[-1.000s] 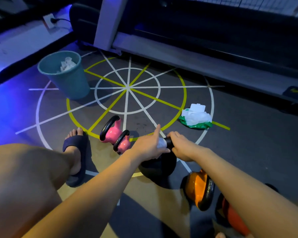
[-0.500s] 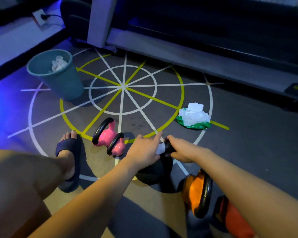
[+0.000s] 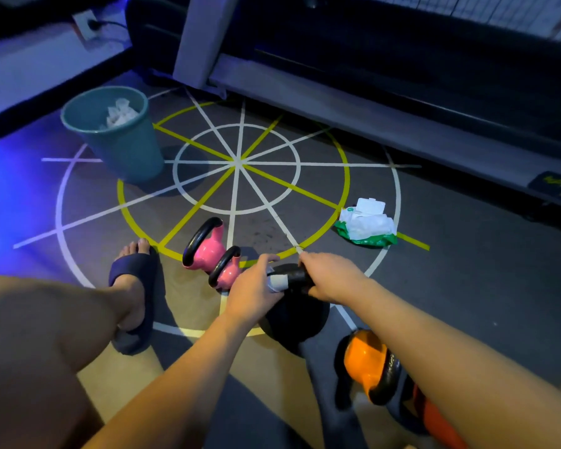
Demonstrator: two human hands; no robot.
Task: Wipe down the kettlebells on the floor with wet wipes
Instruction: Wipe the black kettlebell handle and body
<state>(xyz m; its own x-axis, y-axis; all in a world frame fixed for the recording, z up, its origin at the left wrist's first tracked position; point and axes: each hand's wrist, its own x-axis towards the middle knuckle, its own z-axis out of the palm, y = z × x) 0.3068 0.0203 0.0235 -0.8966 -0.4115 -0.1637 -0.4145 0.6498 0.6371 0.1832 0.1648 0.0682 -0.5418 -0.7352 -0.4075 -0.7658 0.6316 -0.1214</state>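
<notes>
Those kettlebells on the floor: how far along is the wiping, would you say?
Some wiping looks done: crumpled wipes sit in the teal bin. In hand now: the left hand presses a white wipe on the black kettlebell handle, which the right hand grips. Which of the two pink kettlebells and the orange kettlebell are clean, I cannot tell. The wipes pack lies open nearby.

Bare arms; seemingly dark navy slide sandal [image 3: 133,306]
</notes>
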